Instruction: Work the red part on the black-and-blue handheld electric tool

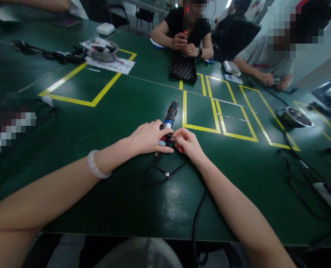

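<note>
Left hand (150, 137) lies over the rear of a driver (168, 119), fingers closed around its body. The driver rests on the green table (120, 108), tip pointing away, near the middle, just left of yellow tape boxes (221, 119). Right hand (188, 143) pinches at a small red part (166, 140) by the driver's base, fingertips together; what they hold is probably that part, too small to tell. Black cable (165, 173) loops below the hands. A black tray (182, 69) sits before a person across the table.

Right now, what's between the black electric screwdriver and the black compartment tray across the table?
Head view: only bare green table between screwdriver and tray, crossed by a thin pale line.
</note>
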Demonstrator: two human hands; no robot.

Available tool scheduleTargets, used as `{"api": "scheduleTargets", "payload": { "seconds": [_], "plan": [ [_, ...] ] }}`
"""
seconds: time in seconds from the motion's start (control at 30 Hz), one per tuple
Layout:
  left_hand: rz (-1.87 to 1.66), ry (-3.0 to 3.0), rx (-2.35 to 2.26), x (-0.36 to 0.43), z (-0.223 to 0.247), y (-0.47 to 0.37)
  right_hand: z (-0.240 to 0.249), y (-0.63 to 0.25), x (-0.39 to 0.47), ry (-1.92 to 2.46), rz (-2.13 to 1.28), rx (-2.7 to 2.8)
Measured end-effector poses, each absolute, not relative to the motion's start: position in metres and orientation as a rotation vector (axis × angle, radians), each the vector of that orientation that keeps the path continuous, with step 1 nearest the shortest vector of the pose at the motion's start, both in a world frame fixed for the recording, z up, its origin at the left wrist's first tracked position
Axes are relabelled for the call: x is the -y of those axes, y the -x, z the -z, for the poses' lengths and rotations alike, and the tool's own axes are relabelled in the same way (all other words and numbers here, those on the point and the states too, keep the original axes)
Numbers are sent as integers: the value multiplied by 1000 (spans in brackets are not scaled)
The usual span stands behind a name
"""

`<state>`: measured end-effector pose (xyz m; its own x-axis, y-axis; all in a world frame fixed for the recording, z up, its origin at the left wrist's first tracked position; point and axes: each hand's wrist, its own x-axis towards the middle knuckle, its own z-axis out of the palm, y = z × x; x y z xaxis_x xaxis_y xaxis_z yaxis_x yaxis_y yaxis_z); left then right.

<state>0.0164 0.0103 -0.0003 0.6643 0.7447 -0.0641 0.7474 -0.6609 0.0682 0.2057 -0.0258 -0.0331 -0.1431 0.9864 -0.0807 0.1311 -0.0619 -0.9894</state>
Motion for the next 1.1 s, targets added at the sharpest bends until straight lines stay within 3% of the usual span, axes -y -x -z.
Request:
{"api": "scheduleTargets", "payload": {
  "seconds": [0.27, 1.1],
  "plan": [
    [67, -2729, -1469, 2, -2, -22, 33, -206, 25, 1243, -1339, 1422],
    [29, -2777, -1433, 1, 1, -20, 31, -206, 24, 1272, -1372, 1489]
  ]
}}
